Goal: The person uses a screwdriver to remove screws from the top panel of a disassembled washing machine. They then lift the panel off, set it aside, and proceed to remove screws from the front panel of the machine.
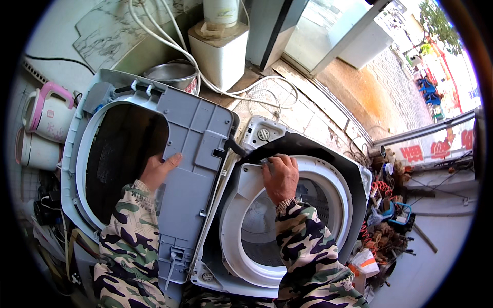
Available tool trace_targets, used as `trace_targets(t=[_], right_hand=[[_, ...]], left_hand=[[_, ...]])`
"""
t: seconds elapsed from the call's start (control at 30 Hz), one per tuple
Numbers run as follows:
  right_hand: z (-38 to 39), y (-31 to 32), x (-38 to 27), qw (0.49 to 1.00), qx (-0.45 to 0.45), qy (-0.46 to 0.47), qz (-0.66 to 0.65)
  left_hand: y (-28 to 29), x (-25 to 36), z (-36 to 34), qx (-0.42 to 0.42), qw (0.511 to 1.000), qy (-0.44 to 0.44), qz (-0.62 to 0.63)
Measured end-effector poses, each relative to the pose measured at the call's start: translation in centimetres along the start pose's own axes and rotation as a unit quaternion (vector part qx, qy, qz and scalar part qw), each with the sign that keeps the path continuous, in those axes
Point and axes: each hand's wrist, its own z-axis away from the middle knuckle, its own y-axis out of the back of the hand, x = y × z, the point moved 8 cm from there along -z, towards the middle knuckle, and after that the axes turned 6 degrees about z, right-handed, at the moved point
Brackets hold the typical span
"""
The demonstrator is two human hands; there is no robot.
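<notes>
A top-loading washing machine stands opened, its white tub ring and metal drum exposed. Its grey top cover, with a dark window, stands raised on the left. My left hand grips the inner edge of that cover, thumb on the grey panel and its other fingers mostly hidden. Over the far-left part of the tub ring is my right hand, closed, knuckles up. Something small and greyish shows at its fingertips, too hidden to name. Both sleeves are camouflage.
A pink-and-white kettle stands left of the cover. Behind it are a metal basin, a white box-shaped container and a looped white hose. Tools and red coiled hose crowd the right side, near an open doorway.
</notes>
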Motion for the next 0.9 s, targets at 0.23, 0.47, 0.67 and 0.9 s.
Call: trace_targets(t=[0.23,0.47,0.67,0.9], right_hand=[[2.9,0.8,-0.7,0.996,0.067,0.01,-0.049],[11.7,6.9,0.5,0.977,0.057,-0.047,-0.198],[21.0,9.3,2.0,0.959,-0.008,-0.135,-0.25],[23.5,11.5,0.6,0.936,-0.008,-0.118,-0.331]], left_hand=[[1.1,-1.3,0.0,0.06,0.996,0.057,-0.03],[2.8,4.2,3.1,0.143,0.964,-0.085,-0.209],[-15.0,11.6,10.2,-0.034,0.844,-0.279,-0.457],[-26.1,6.1,4.2,-0.099,0.811,-0.221,-0.532]])
